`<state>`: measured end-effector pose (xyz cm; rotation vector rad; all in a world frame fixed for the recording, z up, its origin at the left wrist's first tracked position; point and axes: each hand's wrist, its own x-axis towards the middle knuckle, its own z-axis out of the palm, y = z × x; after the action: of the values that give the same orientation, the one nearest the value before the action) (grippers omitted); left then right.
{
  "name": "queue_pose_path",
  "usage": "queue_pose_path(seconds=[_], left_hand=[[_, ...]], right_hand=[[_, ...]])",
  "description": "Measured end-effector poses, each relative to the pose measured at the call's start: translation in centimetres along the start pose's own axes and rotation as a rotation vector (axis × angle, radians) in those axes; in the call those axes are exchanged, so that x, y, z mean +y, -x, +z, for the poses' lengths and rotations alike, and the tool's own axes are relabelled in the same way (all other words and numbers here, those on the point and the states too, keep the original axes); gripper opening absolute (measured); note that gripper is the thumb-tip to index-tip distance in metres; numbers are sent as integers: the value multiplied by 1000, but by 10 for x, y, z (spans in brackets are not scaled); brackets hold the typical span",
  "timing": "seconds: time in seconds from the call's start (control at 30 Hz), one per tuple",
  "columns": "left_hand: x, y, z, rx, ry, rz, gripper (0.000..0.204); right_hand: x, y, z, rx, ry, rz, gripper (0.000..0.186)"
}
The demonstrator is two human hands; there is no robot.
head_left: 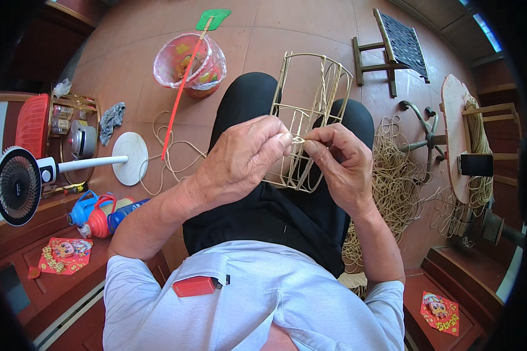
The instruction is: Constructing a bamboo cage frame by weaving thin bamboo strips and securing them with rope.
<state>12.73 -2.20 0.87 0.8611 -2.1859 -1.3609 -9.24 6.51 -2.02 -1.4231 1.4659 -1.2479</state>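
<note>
A beige wire-like frame basket [307,70] lies across my lap on black trousers [240,93]. My left hand [246,155] is closed at the near middle of the frame, thumb and forefinger pinching a thin pale cord [295,140]. My right hand [339,167] pinches the same cord beside it at the frame's right-hand bars, its other fingers curled. The cord's exact path under my fingertips is too small to follow.
Tangled cord [392,193] heaps right of my legs, near a wheeled base [416,146], round board [454,134] and woven stool [401,47]. Ahead-left stand a bucket [211,76] with a swatter [214,17]; leftward, a fan [17,184] and bottles [93,216].
</note>
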Motion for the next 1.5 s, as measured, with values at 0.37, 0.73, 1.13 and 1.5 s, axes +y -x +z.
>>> queue_pose_path(seconds=[0.37,0.73,1.13,1.5], left_hand=[[-5,6,28,25,336,-305,34],[-7,-4,44,408,-226,192,7],[-7,-15,39,412,-226,257,9],[-11,-9,37,-47,1034,-439,25]], right_hand=[[1,1,-3,-18,-307,173,13],[-1,0,-7,-35,-348,221,19],[1,-3,-8,-49,-348,218,14],[7,3,-8,-1,-453,211,10]])
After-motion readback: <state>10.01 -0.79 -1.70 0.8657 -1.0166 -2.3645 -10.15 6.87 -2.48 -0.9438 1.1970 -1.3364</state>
